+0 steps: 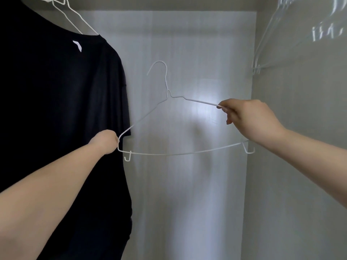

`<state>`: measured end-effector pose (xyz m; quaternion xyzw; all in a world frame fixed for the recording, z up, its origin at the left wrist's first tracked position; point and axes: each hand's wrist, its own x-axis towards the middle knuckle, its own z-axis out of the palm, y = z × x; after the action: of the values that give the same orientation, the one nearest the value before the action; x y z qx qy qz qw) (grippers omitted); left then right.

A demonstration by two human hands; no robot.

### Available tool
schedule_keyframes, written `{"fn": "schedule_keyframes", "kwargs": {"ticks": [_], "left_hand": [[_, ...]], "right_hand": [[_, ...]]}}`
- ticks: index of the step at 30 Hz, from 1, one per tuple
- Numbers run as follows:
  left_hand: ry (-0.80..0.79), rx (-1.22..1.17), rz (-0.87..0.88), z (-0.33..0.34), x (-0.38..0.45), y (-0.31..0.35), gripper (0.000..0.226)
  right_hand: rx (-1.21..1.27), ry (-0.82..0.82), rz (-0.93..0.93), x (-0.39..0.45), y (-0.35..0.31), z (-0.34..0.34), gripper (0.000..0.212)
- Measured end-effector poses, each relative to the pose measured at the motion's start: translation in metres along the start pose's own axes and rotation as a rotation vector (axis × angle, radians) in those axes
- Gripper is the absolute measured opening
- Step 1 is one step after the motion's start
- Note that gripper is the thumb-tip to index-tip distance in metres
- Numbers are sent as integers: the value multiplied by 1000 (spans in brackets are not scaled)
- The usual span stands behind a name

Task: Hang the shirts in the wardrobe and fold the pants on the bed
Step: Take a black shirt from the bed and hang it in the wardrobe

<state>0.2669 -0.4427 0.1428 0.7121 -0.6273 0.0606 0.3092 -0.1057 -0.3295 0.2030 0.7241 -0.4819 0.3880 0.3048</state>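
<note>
An empty white wire hanger (176, 153) floats in the middle of the wardrobe, held off the rail between both hands. My left hand (105, 141) grips its left corner, the fingers hidden behind the wrist. My right hand (249, 117) pinches the upper right arm of the wire between thumb and fingers. A black shirt (62, 119) with a small white neck label hangs on another white hanger (75, 17) at the left, just behind my left hand.
The pale wardrobe back wall (187, 44) is straight ahead. The glossy right side wall (300, 91) reflects hangers and light. The rail is above the frame, out of view.
</note>
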Motion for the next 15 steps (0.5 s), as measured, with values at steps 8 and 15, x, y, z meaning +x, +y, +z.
{"fn": "schedule_keyframes", "kwargs": {"ticks": [8,15], "left_hand": [[24,-410,108,6,-28,40,39],[-32,-707,189,-8,-37,88,43]], "right_hand": [[70,-71,34,-26,-9,12,25],[62,-68,34,-29,-11,21,26]]}}
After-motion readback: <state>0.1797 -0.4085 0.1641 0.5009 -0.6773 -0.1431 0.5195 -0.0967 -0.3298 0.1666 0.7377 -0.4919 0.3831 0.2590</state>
